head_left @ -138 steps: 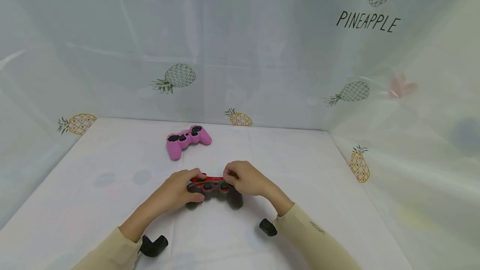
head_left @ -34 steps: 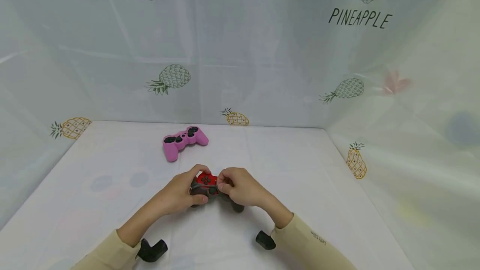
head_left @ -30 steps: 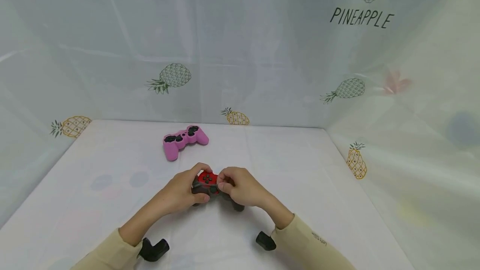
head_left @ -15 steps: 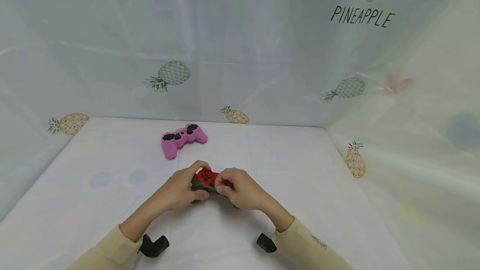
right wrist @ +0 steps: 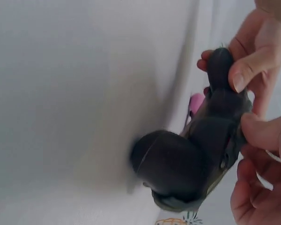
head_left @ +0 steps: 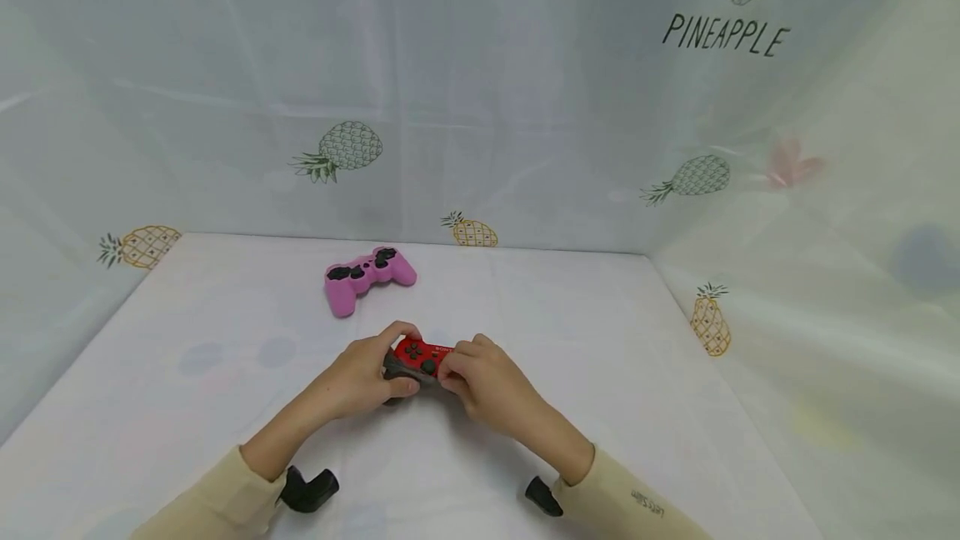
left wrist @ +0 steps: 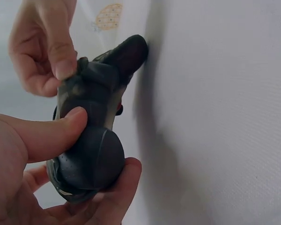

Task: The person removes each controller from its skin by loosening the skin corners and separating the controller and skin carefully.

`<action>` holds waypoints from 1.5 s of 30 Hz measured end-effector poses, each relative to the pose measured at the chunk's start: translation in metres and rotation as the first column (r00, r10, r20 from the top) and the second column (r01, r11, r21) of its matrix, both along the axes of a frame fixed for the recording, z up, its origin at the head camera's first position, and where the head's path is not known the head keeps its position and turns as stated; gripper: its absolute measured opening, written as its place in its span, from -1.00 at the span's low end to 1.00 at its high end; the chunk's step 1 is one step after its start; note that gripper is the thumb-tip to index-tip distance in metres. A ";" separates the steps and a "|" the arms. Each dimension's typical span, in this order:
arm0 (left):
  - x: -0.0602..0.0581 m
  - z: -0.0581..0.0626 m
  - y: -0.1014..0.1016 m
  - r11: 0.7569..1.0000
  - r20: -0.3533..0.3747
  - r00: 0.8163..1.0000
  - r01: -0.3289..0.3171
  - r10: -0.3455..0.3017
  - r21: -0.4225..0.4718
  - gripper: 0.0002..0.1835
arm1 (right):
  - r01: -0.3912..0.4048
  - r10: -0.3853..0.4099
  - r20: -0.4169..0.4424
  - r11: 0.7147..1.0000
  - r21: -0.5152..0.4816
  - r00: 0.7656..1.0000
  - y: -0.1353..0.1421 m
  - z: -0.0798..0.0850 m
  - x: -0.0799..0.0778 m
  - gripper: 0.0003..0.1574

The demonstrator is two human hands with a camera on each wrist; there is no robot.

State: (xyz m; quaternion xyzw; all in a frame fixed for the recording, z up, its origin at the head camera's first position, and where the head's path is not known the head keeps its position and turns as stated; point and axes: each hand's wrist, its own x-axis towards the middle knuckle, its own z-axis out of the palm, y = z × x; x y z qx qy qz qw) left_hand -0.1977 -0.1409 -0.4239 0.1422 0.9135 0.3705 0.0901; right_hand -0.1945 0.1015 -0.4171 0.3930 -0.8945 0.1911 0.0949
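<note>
A red game controller [head_left: 422, 354] with dark buttons, partly wrapped in a dark grey silicone cover [head_left: 401, 371], is between both hands in the head view. My left hand [head_left: 366, 380] grips its left end, thumb on the near side and fingers around the far side. With thumb and fingertips, my right hand [head_left: 489, 380] pinches the cover near the controller's middle and hides the right half in the head view. The left wrist view has the left thumb pressing beside a rounded dark handle [left wrist: 96, 157]. In the right wrist view the other handle [right wrist: 171, 161] hangs low over the white cloth.
A pink game controller [head_left: 371, 280] with black buttons lies farther back on the white-covered table [head_left: 570, 315]. Behind stands a pale curtain [head_left: 525, 107] printed with pineapples. Black wrist pieces [head_left: 309, 491] stick out by the sleeves.
The cover has come back off the controller's upper face, baring more red and the lettering. My right hand has shifted slightly right; my left hand keeps its grip.
</note>
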 end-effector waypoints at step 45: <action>0.032 -0.008 -0.025 0.935 0.042 0.981 -0.193 0.189 0.297 -0.24 | 0.380 -0.096 0.463 0.728 -0.571 0.881 0.006 -0.030 0.026 -0.03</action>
